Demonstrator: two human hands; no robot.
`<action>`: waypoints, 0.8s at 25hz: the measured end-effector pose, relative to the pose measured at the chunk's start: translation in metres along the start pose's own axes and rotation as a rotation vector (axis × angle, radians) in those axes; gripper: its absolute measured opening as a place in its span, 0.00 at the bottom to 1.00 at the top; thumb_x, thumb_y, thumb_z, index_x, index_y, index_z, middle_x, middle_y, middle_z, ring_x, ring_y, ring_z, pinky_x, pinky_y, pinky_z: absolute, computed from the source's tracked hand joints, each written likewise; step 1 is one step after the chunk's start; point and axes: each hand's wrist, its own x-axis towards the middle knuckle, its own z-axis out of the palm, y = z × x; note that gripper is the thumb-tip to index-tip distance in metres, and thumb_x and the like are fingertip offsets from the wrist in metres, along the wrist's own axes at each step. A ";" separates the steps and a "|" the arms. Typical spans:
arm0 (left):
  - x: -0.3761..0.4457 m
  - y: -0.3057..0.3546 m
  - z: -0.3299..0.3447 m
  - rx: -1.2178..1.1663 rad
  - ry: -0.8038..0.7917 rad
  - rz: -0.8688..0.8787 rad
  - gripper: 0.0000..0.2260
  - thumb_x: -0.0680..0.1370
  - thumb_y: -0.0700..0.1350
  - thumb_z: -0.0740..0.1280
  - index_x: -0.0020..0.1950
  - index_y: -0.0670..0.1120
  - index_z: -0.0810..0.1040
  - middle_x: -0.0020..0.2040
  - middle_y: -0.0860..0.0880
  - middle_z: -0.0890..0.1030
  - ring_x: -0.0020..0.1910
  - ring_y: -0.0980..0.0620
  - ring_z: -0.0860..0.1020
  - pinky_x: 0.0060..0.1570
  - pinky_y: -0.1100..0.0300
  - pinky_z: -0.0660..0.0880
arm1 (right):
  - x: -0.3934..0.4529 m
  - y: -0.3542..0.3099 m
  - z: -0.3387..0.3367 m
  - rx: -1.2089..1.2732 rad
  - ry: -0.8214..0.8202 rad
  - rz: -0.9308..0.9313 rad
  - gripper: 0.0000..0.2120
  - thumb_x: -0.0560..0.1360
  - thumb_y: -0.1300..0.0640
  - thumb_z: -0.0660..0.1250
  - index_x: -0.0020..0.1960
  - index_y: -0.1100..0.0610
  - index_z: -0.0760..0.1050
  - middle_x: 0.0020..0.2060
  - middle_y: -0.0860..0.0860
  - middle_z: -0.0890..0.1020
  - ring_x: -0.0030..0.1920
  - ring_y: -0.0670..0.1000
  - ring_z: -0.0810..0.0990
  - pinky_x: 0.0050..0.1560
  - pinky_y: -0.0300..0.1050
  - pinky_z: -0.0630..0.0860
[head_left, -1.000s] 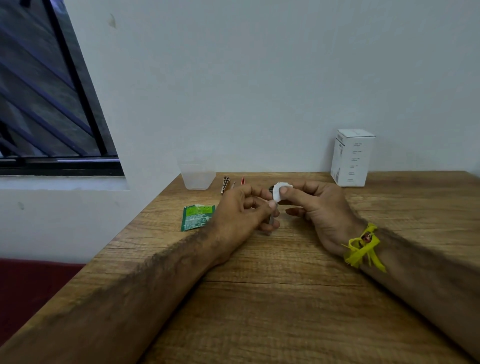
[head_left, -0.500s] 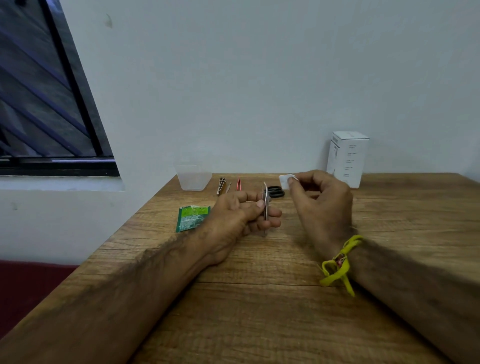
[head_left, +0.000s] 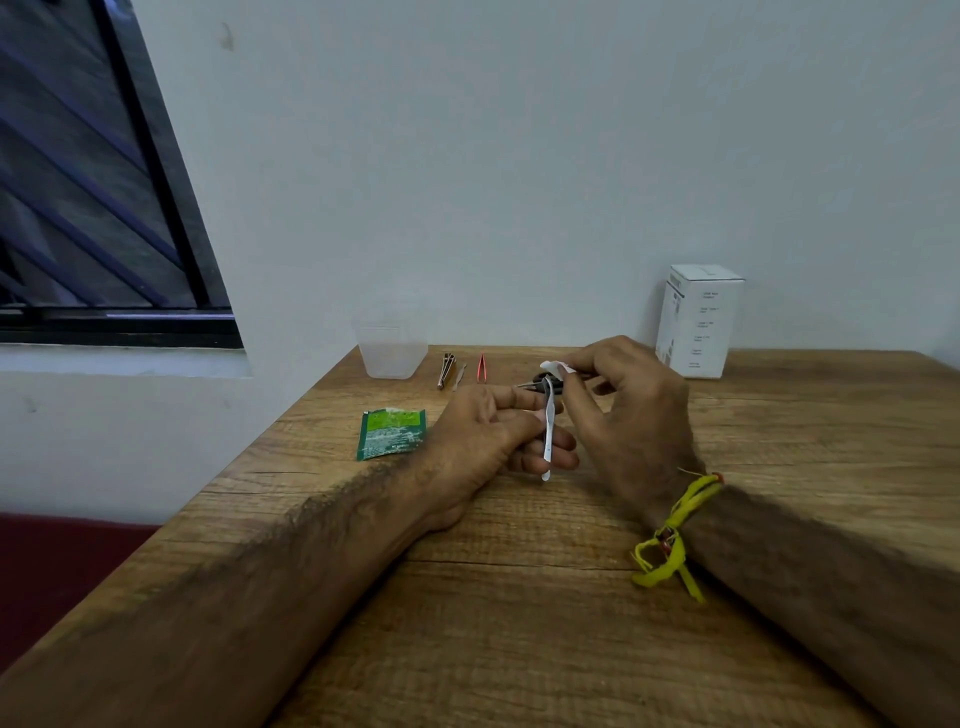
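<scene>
My left hand (head_left: 488, 441) rests on the wooden table (head_left: 519, 597) and holds a slim silver metal tool (head_left: 548, 431) upright between thumb and fingers. My right hand (head_left: 623, 410) hovers just to its right and pinches a small white pad (head_left: 555, 368) between thumb and fingertips, close to the tool's top end. A yellow thread band (head_left: 675, 535) is tied round my right wrist.
A green sachet (head_left: 392, 432) lies left of my left hand. At the back stand a clear plastic cup (head_left: 390, 352), metal tweezers (head_left: 448, 370), a red tool (head_left: 481, 368), black scissors (head_left: 540, 382) partly hidden by my hands, and a white box (head_left: 698, 319). A window is at the left.
My right hand lifted the white pad up and away from the left hand, then came back near the tool's top. The silver tool now stands visible in my left hand.
</scene>
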 end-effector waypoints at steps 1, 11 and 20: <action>0.000 0.000 0.000 0.006 0.002 0.007 0.07 0.80 0.35 0.66 0.57 0.34 0.80 0.45 0.36 0.86 0.39 0.45 0.86 0.33 0.62 0.81 | -0.001 -0.001 0.001 -0.020 -0.029 -0.017 0.04 0.74 0.63 0.70 0.48 0.59 0.83 0.40 0.50 0.81 0.42 0.48 0.78 0.44 0.49 0.76; 0.003 -0.006 -0.001 0.059 0.037 0.048 0.07 0.80 0.32 0.65 0.57 0.34 0.79 0.40 0.38 0.85 0.33 0.46 0.84 0.32 0.59 0.80 | -0.001 0.000 0.003 -0.007 -0.143 -0.064 0.07 0.74 0.64 0.69 0.50 0.59 0.83 0.41 0.50 0.81 0.43 0.47 0.78 0.45 0.48 0.77; 0.002 -0.006 0.000 0.094 0.035 0.054 0.07 0.80 0.31 0.64 0.55 0.36 0.80 0.39 0.39 0.86 0.36 0.43 0.84 0.30 0.60 0.80 | -0.002 0.001 -0.001 -0.026 -0.150 -0.107 0.07 0.74 0.64 0.69 0.50 0.58 0.83 0.40 0.50 0.82 0.42 0.47 0.78 0.44 0.50 0.76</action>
